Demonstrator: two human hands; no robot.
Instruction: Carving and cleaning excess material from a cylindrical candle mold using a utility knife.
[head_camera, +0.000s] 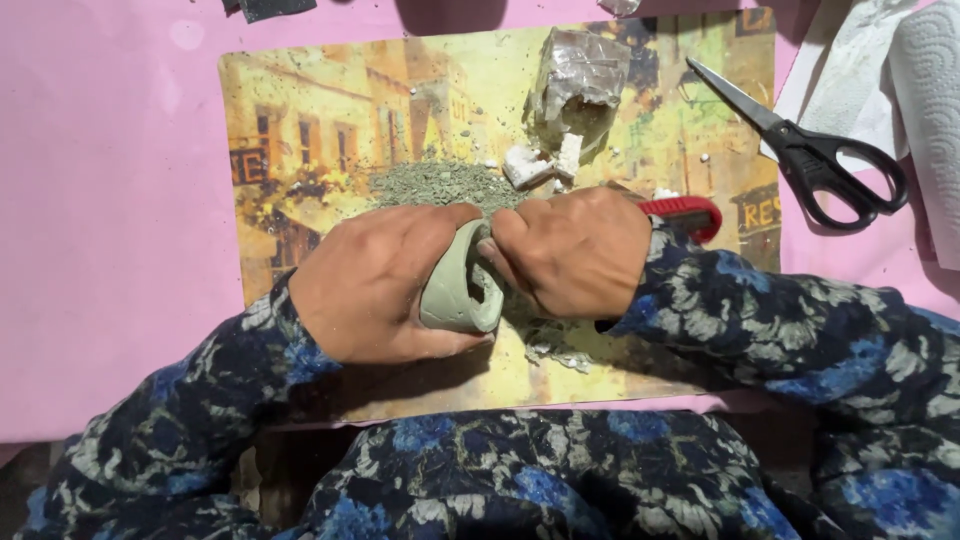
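Observation:
My left hand (375, 285) wraps around a small grey-green clay cup (458, 290) lying on its side, its hollow mouth facing right. My right hand (578, 250) closes around a tool with a red handle (690, 212) and its fingers press against the cup's rim; the tool's tip is hidden. Both hands work over a yellow picture placemat (330, 120). A heap of grey-green shavings (445, 185) lies on the mat just beyond my hands.
A crumpled plastic bag holding clay (575, 85) and white chunks (540, 163) sit at the mat's top middle. Black scissors (810, 150) and a paper towel roll (930, 110) lie on the pink tablecloth (110, 200) at right.

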